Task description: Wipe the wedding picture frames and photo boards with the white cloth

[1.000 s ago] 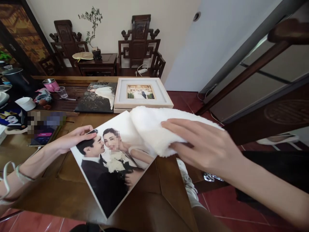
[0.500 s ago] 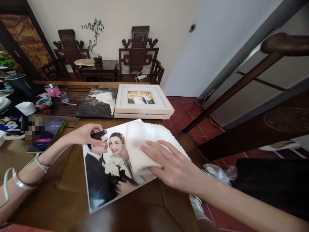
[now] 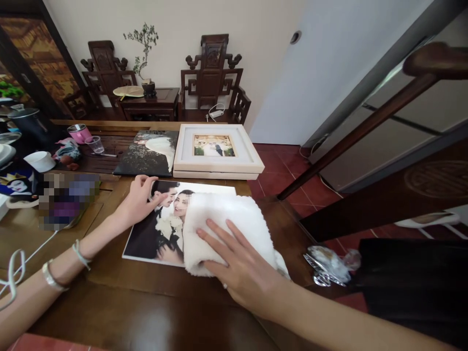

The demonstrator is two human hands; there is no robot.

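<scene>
A wedding photo panel (image 3: 168,226) with a white edge lies on the brown wooden table, showing a couple and white flowers. My left hand (image 3: 141,200) grips its upper left corner, thumb across the printed face and fingers at the edge. Over the panel's right part is a fluffy white cloth (image 3: 234,214), which hides that side of the picture. My right hand (image 3: 241,263) holds the cloth against the panel, its fingers stretched across the fabric.
Behind the panel lie a dark photo panel (image 3: 148,153) and a pale framed picture (image 3: 185,156) on a similar frame. At left are a phone (image 3: 86,187), a white cup (image 3: 39,161), a pink mug (image 3: 78,133) and a clear cup (image 3: 95,145). A wooden chair (image 3: 369,195) stands right.
The photo panel has turned clockwise and now lies squarer to the table. My right hand and the cloth have moved left and down across it, covering more of the picture.
</scene>
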